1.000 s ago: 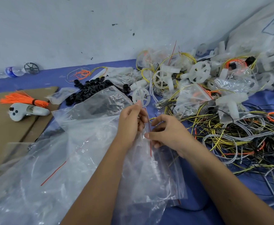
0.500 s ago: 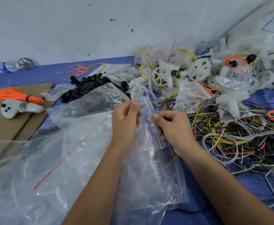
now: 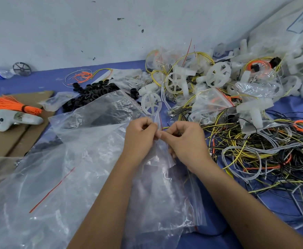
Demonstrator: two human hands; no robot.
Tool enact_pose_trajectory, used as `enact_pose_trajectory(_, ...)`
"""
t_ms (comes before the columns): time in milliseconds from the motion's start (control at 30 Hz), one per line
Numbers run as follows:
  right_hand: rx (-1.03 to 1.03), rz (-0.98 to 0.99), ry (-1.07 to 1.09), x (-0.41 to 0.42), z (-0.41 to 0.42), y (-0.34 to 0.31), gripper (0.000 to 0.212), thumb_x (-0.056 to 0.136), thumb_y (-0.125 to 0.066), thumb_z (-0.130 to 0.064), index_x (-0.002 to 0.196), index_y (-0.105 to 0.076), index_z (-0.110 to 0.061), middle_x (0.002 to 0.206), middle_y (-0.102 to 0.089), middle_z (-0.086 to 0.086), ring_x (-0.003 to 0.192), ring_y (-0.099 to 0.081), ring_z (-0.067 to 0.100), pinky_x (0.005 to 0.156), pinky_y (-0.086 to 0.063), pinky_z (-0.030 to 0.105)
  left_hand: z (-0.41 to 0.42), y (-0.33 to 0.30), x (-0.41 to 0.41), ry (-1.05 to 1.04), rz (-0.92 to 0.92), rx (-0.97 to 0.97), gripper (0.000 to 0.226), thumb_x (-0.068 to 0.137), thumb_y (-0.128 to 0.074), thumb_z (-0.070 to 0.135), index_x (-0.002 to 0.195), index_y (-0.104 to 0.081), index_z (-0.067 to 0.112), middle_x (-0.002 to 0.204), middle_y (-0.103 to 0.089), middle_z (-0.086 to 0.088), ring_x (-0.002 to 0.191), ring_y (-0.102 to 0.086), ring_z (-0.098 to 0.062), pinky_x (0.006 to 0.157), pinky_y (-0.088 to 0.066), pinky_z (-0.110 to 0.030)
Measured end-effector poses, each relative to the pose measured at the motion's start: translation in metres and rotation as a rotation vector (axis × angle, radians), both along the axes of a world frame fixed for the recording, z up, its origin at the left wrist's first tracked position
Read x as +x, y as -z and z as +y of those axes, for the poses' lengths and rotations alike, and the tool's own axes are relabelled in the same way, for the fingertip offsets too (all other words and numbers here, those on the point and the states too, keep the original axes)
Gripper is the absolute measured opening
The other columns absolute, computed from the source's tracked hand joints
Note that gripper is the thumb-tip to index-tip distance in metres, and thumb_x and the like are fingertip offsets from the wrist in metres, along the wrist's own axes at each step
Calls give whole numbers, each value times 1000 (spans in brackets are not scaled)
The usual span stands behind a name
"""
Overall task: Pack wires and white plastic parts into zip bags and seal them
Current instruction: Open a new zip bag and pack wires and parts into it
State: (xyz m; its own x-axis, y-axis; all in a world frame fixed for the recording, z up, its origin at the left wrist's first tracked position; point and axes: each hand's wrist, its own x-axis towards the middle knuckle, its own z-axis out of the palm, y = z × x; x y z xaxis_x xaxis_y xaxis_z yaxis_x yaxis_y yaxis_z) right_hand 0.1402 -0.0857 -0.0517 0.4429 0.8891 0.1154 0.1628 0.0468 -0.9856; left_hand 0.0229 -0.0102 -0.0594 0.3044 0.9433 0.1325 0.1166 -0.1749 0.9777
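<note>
At the centre of the frame I hold a small clear zip bag (image 3: 162, 178) by its red-striped top edge, the rest of it hanging down between my forearms. My left hand (image 3: 140, 139) pinches that edge in a curled grip, and my right hand (image 3: 184, 142) pinches it just beside, thumbs almost touching. To the right a tangle of wires (image 3: 265, 151) sprawls over the blue desk (image 3: 280, 203). White plastic parts (image 3: 217, 74) pile up at upper right. Larger clear bags (image 3: 44, 177) spread at lower left.
</note>
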Motion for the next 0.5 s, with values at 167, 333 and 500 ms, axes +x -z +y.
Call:
enact_pose_trajectory(167,13,219,37,8,3,1,33,88,-78,-16,61,-61,-8,46,-53,8,36,-43,19,38,-37,23,7,-4,-13,150,-220,-141,36,102,-50,9,67,-53,14,59,-48,-4,41,-33,-11,39,-23,-18)
enact_pose_trajectory(333,-66,-333,153,18,2,2,24,85,-80,-18,69,-63,-14,55,-63,-4,47,-57,11,51,-46,23,11,-13,-21,139,-488,-214,29,92,-54,16,63,-49,17,60,-42,-3,40,-30,-9,41,-15,-19)
enact_pose_trajectory(500,376,-892,68,12,1,-8,22,73,-79,4,82,-68,-14,83,-66,-3,81,-56,19,73,-46,29,6,-13,-16,56,-374,-43,29,88,-56,13,61,-48,15,50,-40,1,39,-29,-10,40,-21,-16)
